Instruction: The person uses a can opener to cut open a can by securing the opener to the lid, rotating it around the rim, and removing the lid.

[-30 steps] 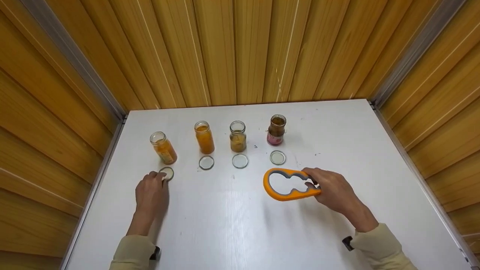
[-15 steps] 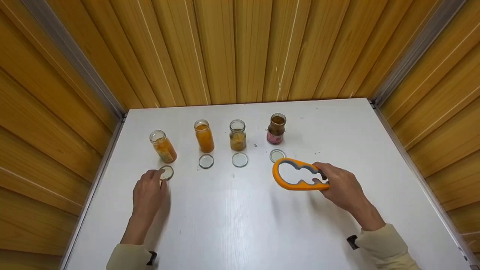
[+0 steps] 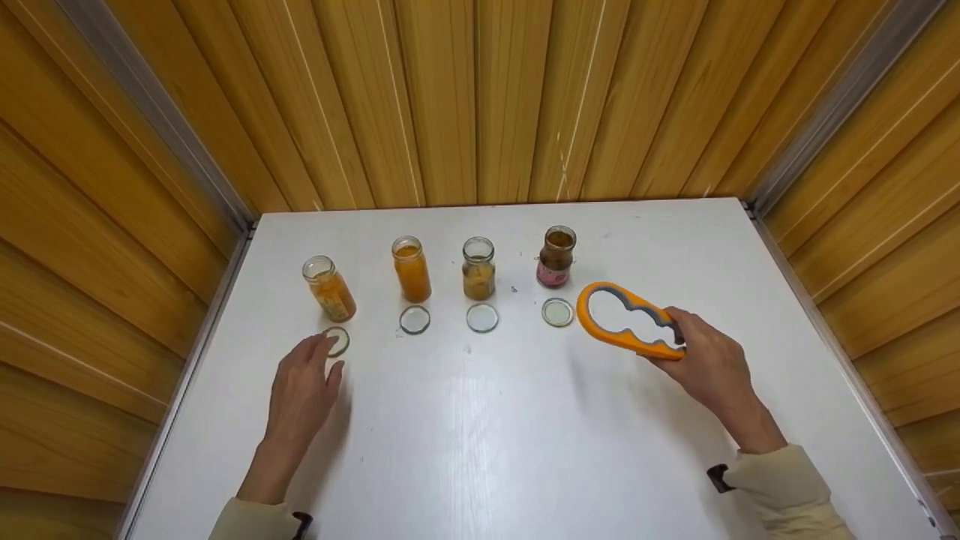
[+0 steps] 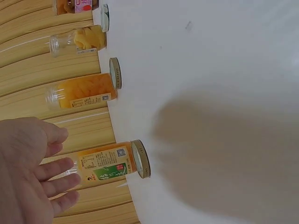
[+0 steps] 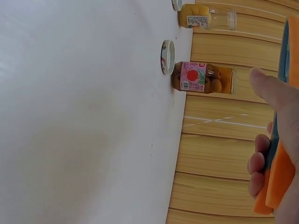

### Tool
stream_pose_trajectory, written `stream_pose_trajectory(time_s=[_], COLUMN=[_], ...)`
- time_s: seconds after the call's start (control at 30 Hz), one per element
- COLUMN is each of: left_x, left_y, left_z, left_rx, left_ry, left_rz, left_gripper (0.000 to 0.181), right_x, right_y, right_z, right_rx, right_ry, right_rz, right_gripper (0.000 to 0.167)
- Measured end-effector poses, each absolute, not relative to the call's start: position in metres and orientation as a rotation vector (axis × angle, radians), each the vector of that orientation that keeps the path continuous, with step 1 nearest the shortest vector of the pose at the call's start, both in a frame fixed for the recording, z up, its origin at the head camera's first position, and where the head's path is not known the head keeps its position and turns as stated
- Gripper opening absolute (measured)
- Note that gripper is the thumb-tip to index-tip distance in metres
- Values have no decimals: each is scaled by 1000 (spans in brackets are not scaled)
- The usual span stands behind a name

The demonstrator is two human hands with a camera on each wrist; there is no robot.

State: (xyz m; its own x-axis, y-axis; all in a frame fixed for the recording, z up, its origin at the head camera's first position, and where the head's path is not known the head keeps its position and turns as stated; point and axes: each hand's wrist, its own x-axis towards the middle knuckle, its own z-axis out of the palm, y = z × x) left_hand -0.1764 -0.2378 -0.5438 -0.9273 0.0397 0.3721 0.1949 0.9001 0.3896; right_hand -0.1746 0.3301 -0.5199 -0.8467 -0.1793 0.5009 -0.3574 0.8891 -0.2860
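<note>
My right hand (image 3: 709,364) grips the end of an orange and grey jar opener (image 3: 600,334), held up over the table. In the right wrist view its fingers wrap round the opener (image 5: 281,179). At the left, my left hand (image 3: 304,386) hovers with fingers loosely spread, holding nothing. Just beyond its fingertips a jar lid (image 3: 339,342) lies inside up on the table, before an uncapped jar of orange fruit (image 3: 330,296). To the right stand another orange jar (image 3: 412,276), a pale yellow fruit jar (image 3: 478,276) and a brown jar with a pink label (image 3: 555,262), all uncapped.
More lids lie inside up before their jars: one lid (image 3: 415,319), a second lid (image 3: 482,317) and a third lid (image 3: 557,312). The white table (image 3: 465,435) ends at a wood-look panel wall (image 3: 480,105). Side walls stand left and right.
My left hand has let go of the leftmost lid, and its fingers have spread apart. My right hand has moved right and away from me with the jar opener.
</note>
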Motion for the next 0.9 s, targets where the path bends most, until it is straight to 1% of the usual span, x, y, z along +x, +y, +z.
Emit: stream_pose_trajectory(time_s=[0.2, 0.6, 0.9], left_x=[-173, -166, -167], left_y=[-231, -216, -209], left_z=[-536, -532, -529], left_rx=[-259, -332, -317], left_ry=[-2674, -2642, -2835], left_rz=[-608, -596, -551], left_gripper=[50, 63, 68], right_x=[-183, -200, -211], right_y=[342, 363, 372], right_z=[-521, -525, -528], right_rx=[276, 31, -98], right_ry=[-2568, -2675, -2722], right_rz=[541, 583, 609], right_gripper=[78, 79, 75])
